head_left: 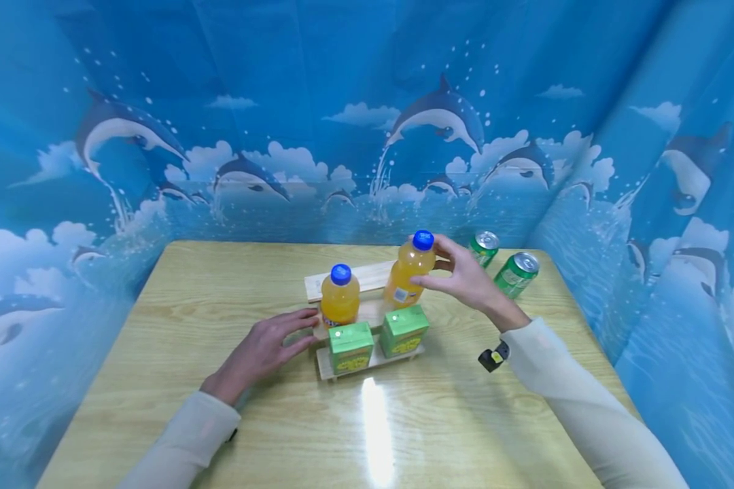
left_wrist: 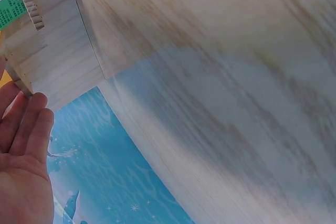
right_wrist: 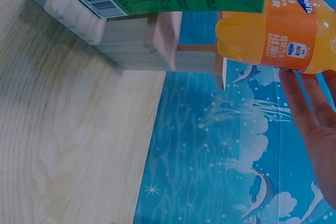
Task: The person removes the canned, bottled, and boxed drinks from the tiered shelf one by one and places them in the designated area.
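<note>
A tiered wooden rack [head_left: 376, 274] stands on the table. My right hand [head_left: 465, 275] grips an orange soda bottle [head_left: 406, 272] with a blue cap, thumb on the near side. The bottle leans a little at the rack's right end; whether its base touches a step I cannot tell. Another orange soda bottle [head_left: 340, 299] stands upright on the middle step at the left. Beside it, my left hand [head_left: 272, 345] has its fingertips at the rack's left end, fingers extended. Two green drink cartons, a left carton [head_left: 351, 348] and a right carton [head_left: 405, 331], stand on the lowest step.
Two green cans, a rear can [head_left: 484, 248] and a front can [head_left: 516, 274], stand on the table right of the rack, near my right forearm. A blue dolphin-print curtain [head_left: 293, 204] closes off the back and sides of the wooden table [head_left: 220, 285].
</note>
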Available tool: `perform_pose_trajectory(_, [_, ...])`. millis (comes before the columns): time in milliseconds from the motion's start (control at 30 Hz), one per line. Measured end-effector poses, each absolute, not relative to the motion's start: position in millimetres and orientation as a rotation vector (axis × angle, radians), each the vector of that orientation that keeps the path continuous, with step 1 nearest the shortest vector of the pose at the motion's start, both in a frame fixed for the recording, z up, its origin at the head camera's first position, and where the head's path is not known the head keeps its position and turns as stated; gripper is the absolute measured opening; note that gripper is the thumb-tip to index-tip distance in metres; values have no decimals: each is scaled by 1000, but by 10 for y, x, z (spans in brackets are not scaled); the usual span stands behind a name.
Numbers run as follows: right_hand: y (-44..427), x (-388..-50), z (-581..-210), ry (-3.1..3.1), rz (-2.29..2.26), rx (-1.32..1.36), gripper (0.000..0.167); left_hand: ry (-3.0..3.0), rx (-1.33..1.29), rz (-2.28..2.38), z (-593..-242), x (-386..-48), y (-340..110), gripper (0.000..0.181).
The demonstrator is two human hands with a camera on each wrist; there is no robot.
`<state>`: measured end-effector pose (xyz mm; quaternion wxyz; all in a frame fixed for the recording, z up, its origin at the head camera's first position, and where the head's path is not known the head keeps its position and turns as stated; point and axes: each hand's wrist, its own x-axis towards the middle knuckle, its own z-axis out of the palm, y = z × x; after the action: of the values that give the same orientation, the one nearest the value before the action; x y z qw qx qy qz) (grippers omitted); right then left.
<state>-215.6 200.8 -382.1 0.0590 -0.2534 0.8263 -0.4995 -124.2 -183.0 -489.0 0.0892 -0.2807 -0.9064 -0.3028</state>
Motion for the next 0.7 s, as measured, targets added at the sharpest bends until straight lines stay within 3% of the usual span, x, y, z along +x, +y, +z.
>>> perform_pose_trajectory(700, [2257,-2106,-3755,2607,-1537,-707,66,-2697,-836,-914,-4900,-1249,-1839,47])
